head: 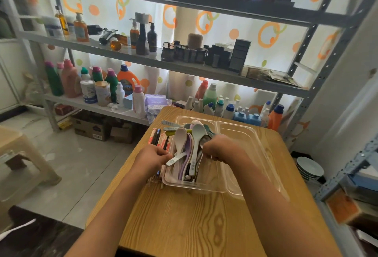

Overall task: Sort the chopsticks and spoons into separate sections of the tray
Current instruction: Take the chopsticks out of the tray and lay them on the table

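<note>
A clear plastic tray (241, 134) with two sections sits on the wooden table (194, 215). Its left section is piled with several spoons (197, 134), white, purple and green. Its right section holds nothing. A bundle of chopsticks (158, 137) lies just left of the tray on the table. My left hand (151, 159) is curled at the tray's left edge, gripping the chopsticks there. My right hand (219, 147) is curled over the spoon pile, its fingers closed around spoon handles.
Behind the table stands a grey metal shelf (143, 60) crowded with bottles and jars. A beige plastic stool (22, 160) is on the floor at left. Stacked plates (309, 167) sit low at right beside another rack.
</note>
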Tool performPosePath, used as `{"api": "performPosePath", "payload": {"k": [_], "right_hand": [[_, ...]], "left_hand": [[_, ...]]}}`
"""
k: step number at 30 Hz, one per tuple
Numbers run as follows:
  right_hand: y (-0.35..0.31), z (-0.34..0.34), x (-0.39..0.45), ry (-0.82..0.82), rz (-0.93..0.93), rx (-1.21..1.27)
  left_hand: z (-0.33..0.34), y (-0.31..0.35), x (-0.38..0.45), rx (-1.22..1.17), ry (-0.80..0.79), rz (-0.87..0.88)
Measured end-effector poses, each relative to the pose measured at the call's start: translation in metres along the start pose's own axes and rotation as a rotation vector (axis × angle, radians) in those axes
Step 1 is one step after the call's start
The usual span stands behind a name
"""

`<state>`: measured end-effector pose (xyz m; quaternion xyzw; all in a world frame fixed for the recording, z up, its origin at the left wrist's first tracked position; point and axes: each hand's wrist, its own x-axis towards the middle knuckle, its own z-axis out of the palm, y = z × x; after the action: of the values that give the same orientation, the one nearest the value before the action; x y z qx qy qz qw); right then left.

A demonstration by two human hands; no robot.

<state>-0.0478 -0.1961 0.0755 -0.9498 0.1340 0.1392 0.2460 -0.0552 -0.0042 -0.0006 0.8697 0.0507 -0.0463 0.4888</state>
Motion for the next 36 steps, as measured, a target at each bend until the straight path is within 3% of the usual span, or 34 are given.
{"api": "performPosePath", "payload": {"k": [8, 12, 16, 20, 25, 28, 36], "right_hand": [[0.027, -0.044, -0.047, -0.104, 0.042, 0.373], [0.036, -0.048, -0.072, -0.100, -0.008, 0.436], [0.035, -0.048, -0.089, -0.067, -0.033, 0.471], [0.028, -0.046, -0.089, 0.023, -0.053, 0.543], [0.023, -0.036, -0.092, 0.083, -0.069, 0.927], [0.014, -0.022, -0.092, 0.109, -0.073, 0.975], [-0.002, 0.008, -0.077, 0.078, -0.192, 1.070]], "left_hand": [[0.001, 0.002, -0.008, -0.030, 0.019, -0.052], [-0.004, 0.004, -0.016, -0.021, 0.181, -0.037], [-0.005, 0.026, -0.039, -0.020, 0.301, 0.108], [-0.007, 0.051, -0.059, -0.112, 0.216, 0.195], [-0.012, 0.070, -0.080, -0.130, -0.020, 0.310], [-0.009, 0.075, -0.087, -0.177, -0.113, 0.327], [-0.006, 0.064, -0.082, -0.351, -0.065, 0.279]]}}
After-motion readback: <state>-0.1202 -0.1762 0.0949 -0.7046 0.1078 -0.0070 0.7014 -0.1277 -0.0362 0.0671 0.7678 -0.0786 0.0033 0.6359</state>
